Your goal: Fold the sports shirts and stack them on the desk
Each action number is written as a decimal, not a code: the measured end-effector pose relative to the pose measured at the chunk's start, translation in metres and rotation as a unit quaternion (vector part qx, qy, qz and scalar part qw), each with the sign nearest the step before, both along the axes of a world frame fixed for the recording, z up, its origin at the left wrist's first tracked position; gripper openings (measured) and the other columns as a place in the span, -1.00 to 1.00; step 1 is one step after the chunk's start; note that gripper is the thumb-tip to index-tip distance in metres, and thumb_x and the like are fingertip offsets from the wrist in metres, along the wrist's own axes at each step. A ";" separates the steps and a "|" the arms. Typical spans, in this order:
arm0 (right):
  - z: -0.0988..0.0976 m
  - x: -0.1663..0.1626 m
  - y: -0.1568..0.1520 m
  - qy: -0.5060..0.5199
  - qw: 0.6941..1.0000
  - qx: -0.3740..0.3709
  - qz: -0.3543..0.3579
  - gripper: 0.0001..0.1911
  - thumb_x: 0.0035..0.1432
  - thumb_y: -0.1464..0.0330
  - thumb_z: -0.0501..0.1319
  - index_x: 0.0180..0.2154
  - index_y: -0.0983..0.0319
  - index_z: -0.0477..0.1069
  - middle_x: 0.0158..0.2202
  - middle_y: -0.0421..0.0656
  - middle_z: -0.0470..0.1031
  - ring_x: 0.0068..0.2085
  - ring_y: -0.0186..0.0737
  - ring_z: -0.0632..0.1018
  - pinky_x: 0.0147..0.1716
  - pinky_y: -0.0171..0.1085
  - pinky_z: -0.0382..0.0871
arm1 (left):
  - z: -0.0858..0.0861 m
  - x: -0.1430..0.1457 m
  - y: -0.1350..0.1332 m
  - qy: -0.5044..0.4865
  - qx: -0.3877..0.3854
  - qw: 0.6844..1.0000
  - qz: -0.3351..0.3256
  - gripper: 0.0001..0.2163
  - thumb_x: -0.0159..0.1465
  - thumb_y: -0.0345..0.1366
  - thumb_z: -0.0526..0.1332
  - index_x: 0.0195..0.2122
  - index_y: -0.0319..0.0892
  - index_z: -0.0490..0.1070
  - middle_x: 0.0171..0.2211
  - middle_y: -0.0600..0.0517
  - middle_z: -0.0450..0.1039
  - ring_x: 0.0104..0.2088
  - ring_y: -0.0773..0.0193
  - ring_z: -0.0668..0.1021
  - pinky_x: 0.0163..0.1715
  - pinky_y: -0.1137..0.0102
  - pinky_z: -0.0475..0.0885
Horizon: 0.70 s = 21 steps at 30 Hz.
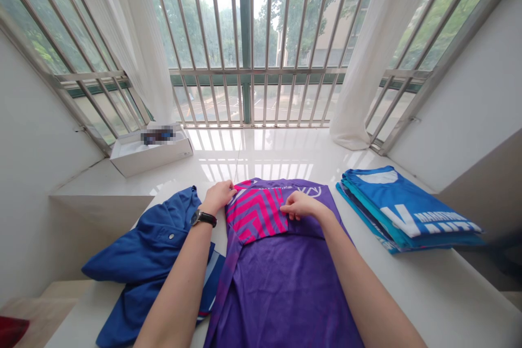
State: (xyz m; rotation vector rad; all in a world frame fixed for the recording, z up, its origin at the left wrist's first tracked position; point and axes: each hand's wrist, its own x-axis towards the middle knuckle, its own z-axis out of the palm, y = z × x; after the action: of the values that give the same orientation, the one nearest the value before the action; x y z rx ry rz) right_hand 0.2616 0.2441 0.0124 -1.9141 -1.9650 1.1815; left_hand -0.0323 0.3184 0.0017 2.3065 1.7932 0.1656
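A purple shirt (285, 283) with a pink striped part (261, 212) lies spread on the white table in front of me. That pink part is folded over onto the purple cloth. My left hand (220, 196), with a black-strapped watch on its wrist, pinches the shirt at the upper left corner of the pink part. At the right edge of the pink part, my right hand (302, 205) holds the cloth between thumb and fingers. White lettering shows along the shirt's far edge, partly covered by my right hand.
Crumpled dark blue clothing (150, 244) lies at the left. A stack of folded blue and teal shirts (408, 206) sits at the right. An open white box (150, 160) stands on the sill (261, 147), below the barred window. White curtains (359, 65) hang at both sides.
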 end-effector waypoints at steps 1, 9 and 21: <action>0.002 -0.002 0.000 -0.019 0.999 0.031 -0.009 -0.73 0.15 0.21 0.25 -0.44 0.28 0.52 -0.44 -0.06 0.60 -0.42 -0.18 0.58 -0.45 -0.31 0.38 | 0.000 0.000 0.000 -0.002 0.000 1.000 -0.001 -0.78 0.33 -0.11 0.13 -0.19 -0.10 0.46 -0.15 -0.06 0.58 -0.13 0.09 0.58 -0.20 0.35 0.39; -0.021 -0.047 -0.009 -0.131 0.967 0.217 0.018 -0.28 0.31 0.01 0.03 0.34 0.27 0.09 0.40 0.12 0.03 0.39 0.10 0.05 0.31 -0.02 -0.09 | -0.001 -0.001 0.002 -0.004 0.006 1.000 -0.011 -0.80 0.31 -0.14 0.15 -0.21 -0.11 0.47 -0.17 -0.06 0.58 -0.13 0.09 0.58 -0.20 0.35 0.40; -0.043 -0.047 -0.007 -0.170 0.957 0.235 0.027 -0.19 0.30 -0.14 -0.18 0.39 0.19 -0.03 0.45 0.02 -0.13 0.43 0.03 -0.09 0.34 -0.02 -0.26 | 0.022 0.008 -0.012 0.003 0.045 0.998 -0.041 -0.72 0.34 -0.14 0.12 0.01 -0.13 0.39 0.04 -0.10 0.42 -0.13 0.11 0.58 -0.15 0.28 0.44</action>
State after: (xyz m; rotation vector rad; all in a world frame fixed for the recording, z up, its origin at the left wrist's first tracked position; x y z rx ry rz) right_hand 0.2142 0.2369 -0.0305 -1.8980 -2.2154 0.3445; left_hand -0.0241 0.3067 0.0239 2.4398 1.7254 0.2311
